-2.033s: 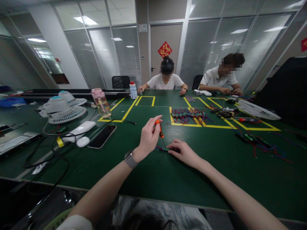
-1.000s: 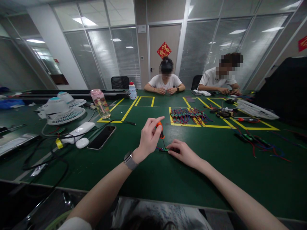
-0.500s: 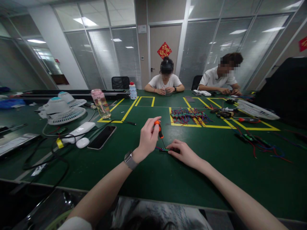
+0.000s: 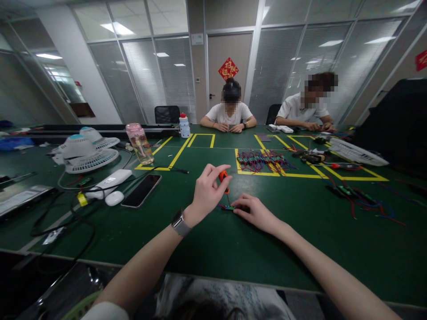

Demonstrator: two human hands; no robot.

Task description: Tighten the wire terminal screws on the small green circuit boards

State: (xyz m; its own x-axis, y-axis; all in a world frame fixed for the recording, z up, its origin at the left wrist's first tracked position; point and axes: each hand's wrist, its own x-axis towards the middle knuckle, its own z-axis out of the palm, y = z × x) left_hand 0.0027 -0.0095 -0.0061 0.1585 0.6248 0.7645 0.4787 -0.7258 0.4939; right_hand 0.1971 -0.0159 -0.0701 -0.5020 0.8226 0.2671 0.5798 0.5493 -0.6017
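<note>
a glass-walled office with closed blinds surrounds a long green table [image 4: 207, 240] marked with yellow tape boxes. the left hand [image 4: 206, 192], a watch on its wrist, pinches the orange handle of a small screwdriver [image 4: 224, 181] between thumb and fingertips, the tool nearly upright with its thin shaft pointing down to a small green circuit board [image 4: 228, 207] that lies on the table just below and to the right of that hand. the right hand [image 4: 256, 212] lies flat and low beside it, fingers pressed together, their tips resting on the right end of the board; short red and blue wires stick out of the board's left end, under the left hand. beyond both hands, inside a yellow box, lies a heap of wired boards [image 4: 263, 160]. well to the left of the left hand are a dark phone [image 4: 142, 190], a white mouse [image 4: 114, 198], a white fan [image 4: 87, 155] and a pink-capped bottle [image 4: 139, 143], with black cables looping toward the table edge. far past the hands two other people sit at the opposite side, their hands on the table
</note>
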